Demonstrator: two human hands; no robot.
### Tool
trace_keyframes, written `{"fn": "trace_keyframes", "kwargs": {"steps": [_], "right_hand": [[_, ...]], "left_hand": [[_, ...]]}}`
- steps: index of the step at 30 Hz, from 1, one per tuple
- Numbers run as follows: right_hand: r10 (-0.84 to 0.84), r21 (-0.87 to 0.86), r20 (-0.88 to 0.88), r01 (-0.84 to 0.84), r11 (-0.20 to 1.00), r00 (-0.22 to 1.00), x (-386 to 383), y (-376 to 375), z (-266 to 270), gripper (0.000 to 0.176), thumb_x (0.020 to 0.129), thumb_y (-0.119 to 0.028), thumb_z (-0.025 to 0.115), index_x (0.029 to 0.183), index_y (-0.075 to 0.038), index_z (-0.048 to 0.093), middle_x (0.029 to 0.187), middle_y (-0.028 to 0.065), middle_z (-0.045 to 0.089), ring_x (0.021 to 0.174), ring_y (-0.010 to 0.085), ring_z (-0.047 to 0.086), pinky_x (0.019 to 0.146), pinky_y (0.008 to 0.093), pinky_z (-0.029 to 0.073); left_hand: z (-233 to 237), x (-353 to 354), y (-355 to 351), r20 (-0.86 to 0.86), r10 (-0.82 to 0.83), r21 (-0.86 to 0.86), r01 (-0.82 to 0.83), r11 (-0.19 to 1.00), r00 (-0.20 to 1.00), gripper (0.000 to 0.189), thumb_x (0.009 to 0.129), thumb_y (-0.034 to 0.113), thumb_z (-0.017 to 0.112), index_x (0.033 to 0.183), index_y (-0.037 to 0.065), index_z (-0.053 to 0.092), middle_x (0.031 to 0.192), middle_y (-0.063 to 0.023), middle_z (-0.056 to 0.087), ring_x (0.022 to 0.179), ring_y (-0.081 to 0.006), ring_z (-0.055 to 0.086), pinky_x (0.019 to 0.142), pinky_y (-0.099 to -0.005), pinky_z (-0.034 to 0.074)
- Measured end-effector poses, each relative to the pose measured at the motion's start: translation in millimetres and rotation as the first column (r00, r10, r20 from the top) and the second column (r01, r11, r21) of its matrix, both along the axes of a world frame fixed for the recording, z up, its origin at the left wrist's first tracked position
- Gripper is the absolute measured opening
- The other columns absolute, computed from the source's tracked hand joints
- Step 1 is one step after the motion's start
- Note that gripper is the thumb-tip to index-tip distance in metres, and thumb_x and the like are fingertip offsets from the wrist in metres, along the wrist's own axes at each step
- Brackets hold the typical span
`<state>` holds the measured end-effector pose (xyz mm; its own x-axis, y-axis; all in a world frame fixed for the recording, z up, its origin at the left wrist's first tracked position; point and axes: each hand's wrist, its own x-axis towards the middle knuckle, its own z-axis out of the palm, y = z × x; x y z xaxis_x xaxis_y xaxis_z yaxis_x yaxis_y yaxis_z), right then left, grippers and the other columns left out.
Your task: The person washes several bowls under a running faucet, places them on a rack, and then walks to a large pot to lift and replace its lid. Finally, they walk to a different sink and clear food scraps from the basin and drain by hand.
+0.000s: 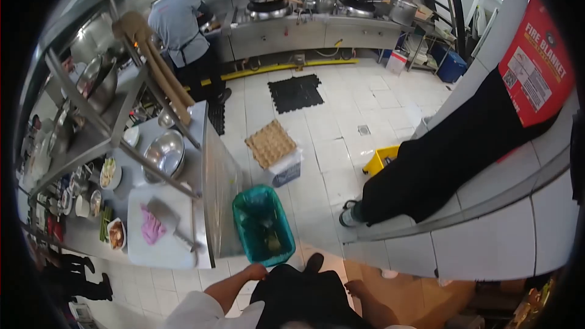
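Note:
My left hand [256, 272] is low in front of me, beside my black apron [298, 295]. It overlaps the near rim of a bin with a green liner [245, 231], and its fingers are hidden from this angle. Some pale waste lies at the bottom of the bin. On the other side of the apron hangs my right hand [353, 288], fingers a little apart, holding nothing. Left of the bin, a steel counter [204, 207] carries a white cutting board [143, 204] with a pink cloth [152, 224] and a knife [184, 239] on it.
Beyond the bin, an egg tray [270, 143] rests on a box. A yellow bucket [379, 159] and hanging black cloth [448, 140] are at the right. A co-worker [183, 24] stands near the stoves [311, 30]. Black mats [295, 93] cover parts of the tiled floor.

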<state>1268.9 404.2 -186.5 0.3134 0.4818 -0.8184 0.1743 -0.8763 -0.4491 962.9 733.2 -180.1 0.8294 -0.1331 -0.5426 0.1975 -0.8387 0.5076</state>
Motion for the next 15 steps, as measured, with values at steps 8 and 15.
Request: {"fn": "trace_keyframes", "kwargs": {"steps": [8,15], "right_hand": [[0.375,0.327,0.505,-0.575,0.750,0.778,138,249,60,0.023,0.081,-0.025,0.049,0.088,-0.006,0.061,0.085,0.0152,0.060,0.081,0.0312,0.057,0.070,0.0411,0.045],[-0.004,0.447,0.069,-0.028,0.894,0.998,206,337,101,0.029,0.075,-0.027,0.056,0.088,-0.001,0.062,0.077,0.0157,0.061,0.073,0.0242,0.059,0.066,0.0316,0.045]], "left_hand": [[-7,18,-18,0.099,0.159,0.091,-0.168,0.982,0.982,0.012,0.063,0.018,0.055,0.068,0.010,0.063,0.073,-0.0122,0.061,0.072,-0.0306,0.059,0.059,-0.0408,0.047],[19,96,-2,-0.563,0.823,-0.368,-0.914,-0.171,0.073,0.023,0.074,0.020,0.054,0.078,-0.001,0.061,0.083,-0.0232,0.059,0.077,-0.0352,0.057,0.063,-0.0389,0.045]]}}
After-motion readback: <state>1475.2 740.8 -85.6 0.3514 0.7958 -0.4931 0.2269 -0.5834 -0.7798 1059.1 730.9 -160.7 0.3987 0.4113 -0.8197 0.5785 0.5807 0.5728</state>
